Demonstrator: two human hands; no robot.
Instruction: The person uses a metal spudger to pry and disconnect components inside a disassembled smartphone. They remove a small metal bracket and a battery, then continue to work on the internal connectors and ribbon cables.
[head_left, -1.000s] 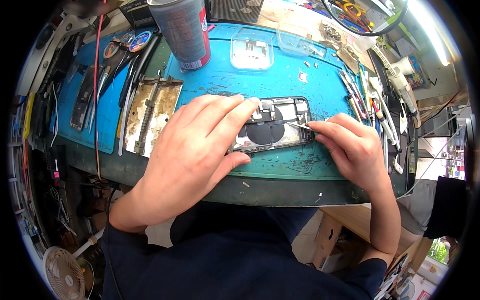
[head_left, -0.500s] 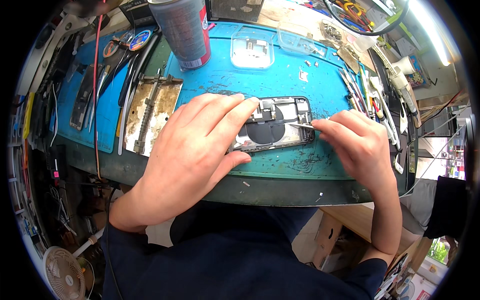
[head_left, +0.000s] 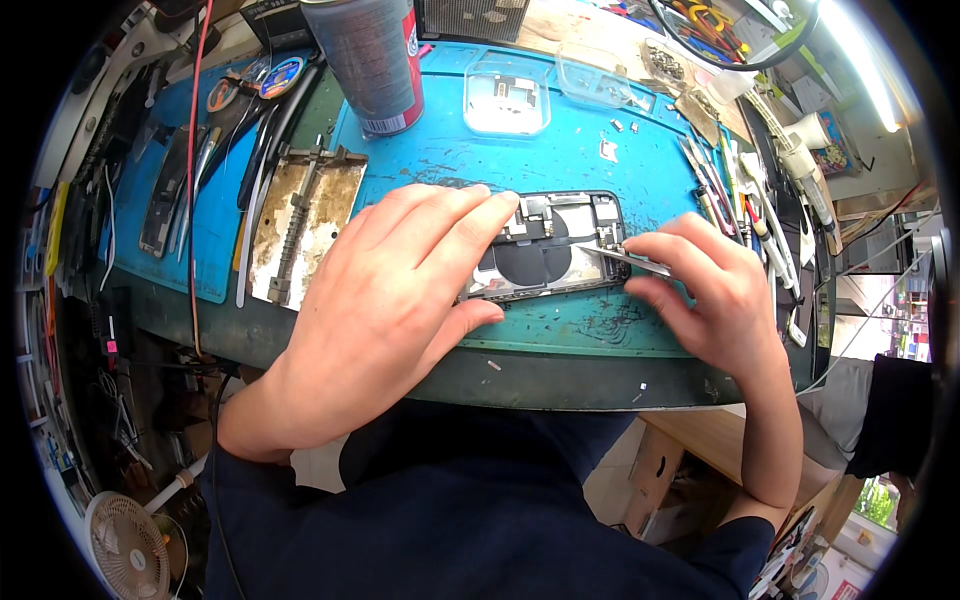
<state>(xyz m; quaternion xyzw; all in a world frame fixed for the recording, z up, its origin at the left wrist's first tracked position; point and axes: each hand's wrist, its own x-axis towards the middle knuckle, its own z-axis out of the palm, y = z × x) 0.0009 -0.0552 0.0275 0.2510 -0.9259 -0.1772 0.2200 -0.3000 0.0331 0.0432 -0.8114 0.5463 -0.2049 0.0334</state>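
An opened smartphone housing (head_left: pixel 537 262) lies sideways on the blue work mat, its inside facing up with a round black pad and small metal-covered parts. My left hand (head_left: pixel 385 255) covers its left end, fingers along the far edge and thumb at the near edge, closed around it. Between the thumb and fingers of my right hand (head_left: pixel 715 295) is a pair of metal tweezers (head_left: pixel 640 262), lying low and slanted. Their tip reaches into the right part of the housing, beside the black pad. Whether the tip pinches anything is too small to tell.
A tall can (head_left: pixel 370 75) stands behind my left hand. Clear plastic boxes (head_left: pixel 507 95) with small parts sit at the back. A stained metal holder (head_left: pixel 300 225) lies left; several hand tools (head_left: pixel 755 205) lie right. Tiny bits (head_left: pixel 608 150) dot the blue mat (head_left: pixel 440 150).
My right hand has shifted its hold on the tweezers: thumb and fingers are farther apart and more of the tweezers shows. The left hand and the housing stay nearly still.
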